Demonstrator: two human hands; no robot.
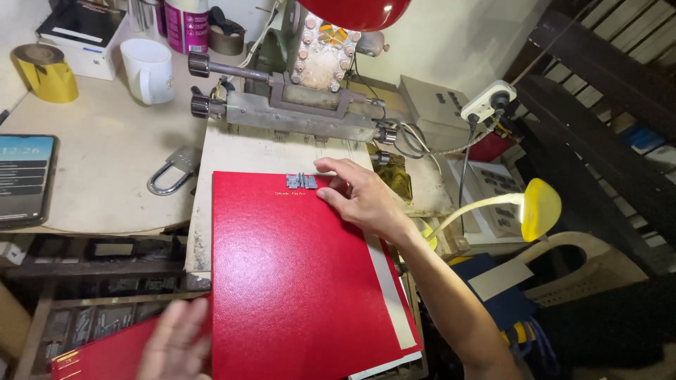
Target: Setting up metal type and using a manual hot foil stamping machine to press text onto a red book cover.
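- One view, from the head camera, looking down at a cluttered desk with a metal stamping press [303,105] at its far edge.
- Red hardcover book [296,274] lies flat on the pale press bed [232,151], its long axis running from the press toward the near edge of the desk.
- Right hand [355,197] rests on the book's far right corner, fingers [331,167] spread and flat, pinching nothing; the fingertips sit just beside a small block of metal type [301,181] lying on the cover's far edge, above a faint gold imprint.
- Left hand [176,341] is at the near left corner, blurred, fingers loosely spread over a second red cover [105,355]; whether it touches either book cannot be told.
- Right hand is the nearer one to the type block.
- Elsewhere on the desk: a padlock [172,172], a white mug [148,70], a gold foil roll [44,72] and a phone [24,176] at the left edge; a yellow lamp [539,207] to the right.
- Second cover is cut off by the frame's lower edge, and the imprint is too small to make out.
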